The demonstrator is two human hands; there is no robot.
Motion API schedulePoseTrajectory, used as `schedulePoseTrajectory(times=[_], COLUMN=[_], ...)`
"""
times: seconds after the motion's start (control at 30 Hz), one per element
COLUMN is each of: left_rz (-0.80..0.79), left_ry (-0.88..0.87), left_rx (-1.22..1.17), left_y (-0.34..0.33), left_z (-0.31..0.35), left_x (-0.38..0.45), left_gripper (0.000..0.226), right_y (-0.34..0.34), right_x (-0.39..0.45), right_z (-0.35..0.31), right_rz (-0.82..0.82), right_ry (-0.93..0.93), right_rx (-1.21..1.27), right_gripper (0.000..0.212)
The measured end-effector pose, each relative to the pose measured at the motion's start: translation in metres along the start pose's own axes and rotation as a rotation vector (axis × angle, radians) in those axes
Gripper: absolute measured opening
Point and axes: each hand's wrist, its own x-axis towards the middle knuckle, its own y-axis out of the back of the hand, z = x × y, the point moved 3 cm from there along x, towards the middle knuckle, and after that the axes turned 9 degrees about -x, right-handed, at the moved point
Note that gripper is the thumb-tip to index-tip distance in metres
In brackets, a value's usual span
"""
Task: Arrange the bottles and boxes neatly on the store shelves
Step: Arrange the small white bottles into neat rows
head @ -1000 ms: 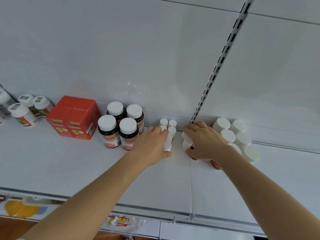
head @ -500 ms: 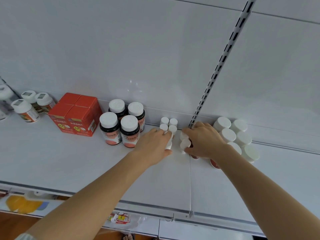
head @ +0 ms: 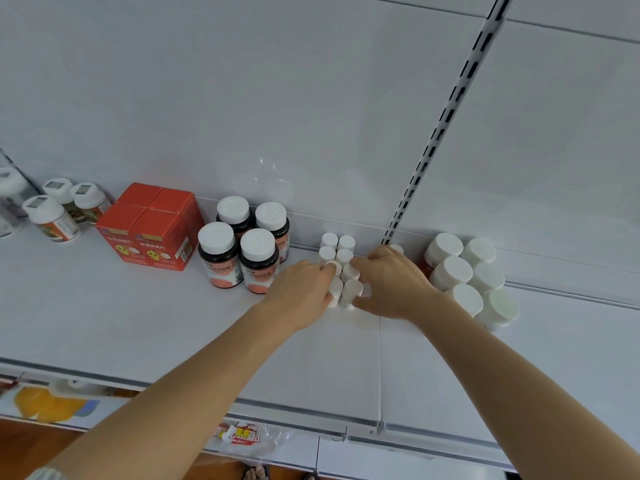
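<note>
Two bare hands are closing in on a cluster of small white-capped bottles standing two abreast near the back of a white store shelf, just left of the slotted upright. Much is hidden: the bottles' bodies are barely showing under their caps, w/ the front ones partly covered by fingers, so labels can't be read. Left hand is pressing against the cluster's left side, fingers curled round the front bottles. Right hand is cupping the right side, fingers bent round the nearest caps; whether it's hiding another bottle under the palm can't be told.

Right of the hands, six wide white-capped jars are sitting in two rows, labels mostly out of sight, one red patch peeking by the wrist. Left of the hands, four dark bottles w/ white caps are standing in a square, then four red boxes packed together, then three white bottles w/ sticker tops. Far-left objects are cut off by the frame edge. Below the shelf lip, a crumpled plastic packet and blurred yellow packaging are showing, too indistinct to name.
</note>
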Motion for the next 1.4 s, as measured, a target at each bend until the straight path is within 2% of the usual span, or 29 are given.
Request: schedulePoseTrajectory(times=[0.23,0.43,0.73,0.93,1.2,1.4], left_rz=[0.011,-0.02,-0.069,-0.115,-0.185,-0.206], left_ry=[0.011,0.094,0.062,0.089,0.13,0.104], left_rx=[-0.059,-0.155,-0.174,-0.207,-0.157,-0.168], left_y=[-0.001,-0.007,-0.008,-0.004,0.0,0.0], left_z=[-0.008,-0.016,-0.017,-0.017,-0.013,-0.014], left_x=[-0.003,0.004,0.008,0.006,0.008,0.006], left_gripper=[0.041,0.081,0.071,0.081,0.079,0.079], right_y=[-0.002,-0.001,0.002,0.009,0.005,0.001], right_x=[-0.002,-0.003,-0.002,-0.002,0.003,0.0], right_z=[-0.008,-0.01,-0.018,-0.009,-0.021,-0.024], right_rz=[0.027,0.037,0.056,0.035,-0.042,-0.012], right_ry=[-0.042,-0.06,-0.075,-0.056,-0.055,-0.105], right_rx=[0.052,0.059,0.042,-0.02,0.001,0.058], right_gripper=[0.047,0.052,0.059,0.081,0.057,0.056])
